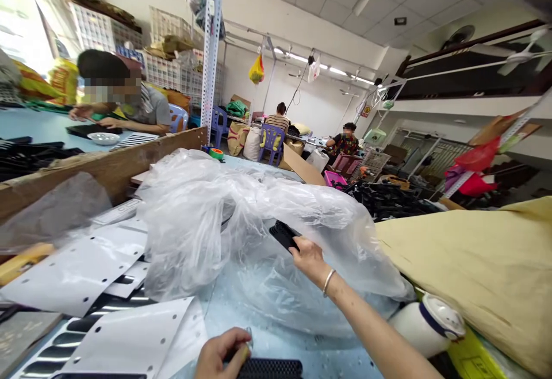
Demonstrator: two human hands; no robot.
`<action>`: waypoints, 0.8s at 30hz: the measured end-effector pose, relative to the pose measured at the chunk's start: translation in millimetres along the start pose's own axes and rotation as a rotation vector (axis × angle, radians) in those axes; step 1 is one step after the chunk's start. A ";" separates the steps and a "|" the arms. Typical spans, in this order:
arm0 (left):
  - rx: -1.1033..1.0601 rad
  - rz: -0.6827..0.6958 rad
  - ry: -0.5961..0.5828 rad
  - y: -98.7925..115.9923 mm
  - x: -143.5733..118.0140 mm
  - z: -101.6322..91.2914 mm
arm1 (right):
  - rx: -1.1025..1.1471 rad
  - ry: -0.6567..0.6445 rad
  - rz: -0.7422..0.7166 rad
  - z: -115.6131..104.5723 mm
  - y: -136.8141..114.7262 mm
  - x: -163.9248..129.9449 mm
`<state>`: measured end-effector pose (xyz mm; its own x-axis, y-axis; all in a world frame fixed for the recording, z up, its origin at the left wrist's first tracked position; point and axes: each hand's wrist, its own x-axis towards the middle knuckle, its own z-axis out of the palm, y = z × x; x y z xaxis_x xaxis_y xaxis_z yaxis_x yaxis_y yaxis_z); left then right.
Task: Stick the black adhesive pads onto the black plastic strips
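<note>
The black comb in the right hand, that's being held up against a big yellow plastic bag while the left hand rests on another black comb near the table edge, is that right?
Not quite: the head view shows the plastic bag is clear, not yellow. The right hand does hold the black comb against it, and the left hand rests on another black comb near the table edge.

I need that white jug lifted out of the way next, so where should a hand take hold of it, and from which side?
Probably around the white jug's round body just below its dark-banded lid, coming from above and the near side. It lies tilted between the clear plastic bag and the yellow fabric, so both flanks look crowded. No handle is visible.
</note>
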<state>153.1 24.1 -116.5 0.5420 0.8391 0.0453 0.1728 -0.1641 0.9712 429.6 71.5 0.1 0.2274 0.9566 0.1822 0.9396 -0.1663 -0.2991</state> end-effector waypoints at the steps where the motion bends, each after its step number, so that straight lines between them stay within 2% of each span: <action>1: -0.017 -0.007 -0.014 1.5 0.8 -0.8 | -0.015 0.012 -0.024 -2.2 -0.5 -8.0; 8: -0.243 -0.133 -0.004 23.1 1.7 -3.9 | -0.036 0.081 -0.151 3.4 15.6 -61.3; 13: -0.291 -0.158 -0.007 32.8 1.0 -7.3 | 0.050 0.225 -0.194 6.1 26.8 -97.7; 16: -0.328 -0.188 0.002 42.2 1.3 -9.1 | 0.149 0.280 -0.277 8.3 17.1 -123.7; 20: -0.370 -0.199 0.006 63.9 4.6 -10.1 | 0.281 0.299 -0.418 18.0 -10.3 -154.0; 24: -0.413 -0.193 -0.039 81.9 8.9 -11.6 | 0.372 0.340 -0.465 26.7 -27.4 -160.0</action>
<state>162.5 24.1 -33.8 0.5644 0.8124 -0.1465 -0.0642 0.2201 0.9734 360.7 -70.6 -45.9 -0.0537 0.7704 0.6352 0.8225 0.3949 -0.4094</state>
